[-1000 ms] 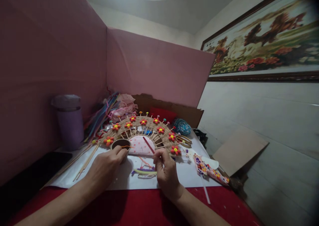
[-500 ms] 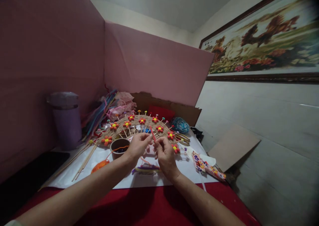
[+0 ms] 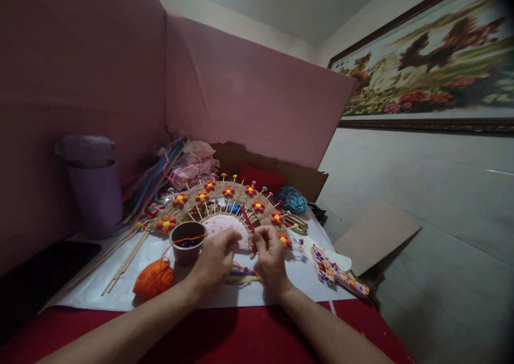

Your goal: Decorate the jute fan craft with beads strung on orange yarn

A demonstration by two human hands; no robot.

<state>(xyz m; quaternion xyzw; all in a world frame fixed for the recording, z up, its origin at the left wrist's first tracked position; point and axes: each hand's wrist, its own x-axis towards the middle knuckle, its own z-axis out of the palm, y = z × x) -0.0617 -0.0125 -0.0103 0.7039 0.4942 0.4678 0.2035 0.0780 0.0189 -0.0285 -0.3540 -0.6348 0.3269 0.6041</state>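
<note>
My right hand pinches a thin red strip that sticks up from its fingertips and leans left. Close beside it, my left hand has its fingers curled together; whatever they hold is hidden. Behind both hands stands an arched woven piece with red and orange flowers, yellow centres and bead-tipped sticks round its edge. A pale pink dotted half-round panel fills its inner arch. Orange yarn runs from a ball over a brown cup toward my left hand.
Purple and yellow strips lie below my hands. Thin sticks and a purple tumbler are on the left. Blue yarn, scissors and flower-patterned material lie right. A pink partition rises behind.
My left hand has drawn away from the red strip, down and left, leaving it in my right hand. The view has shifted slightly, showing more of the orange ball and pink panel.
</note>
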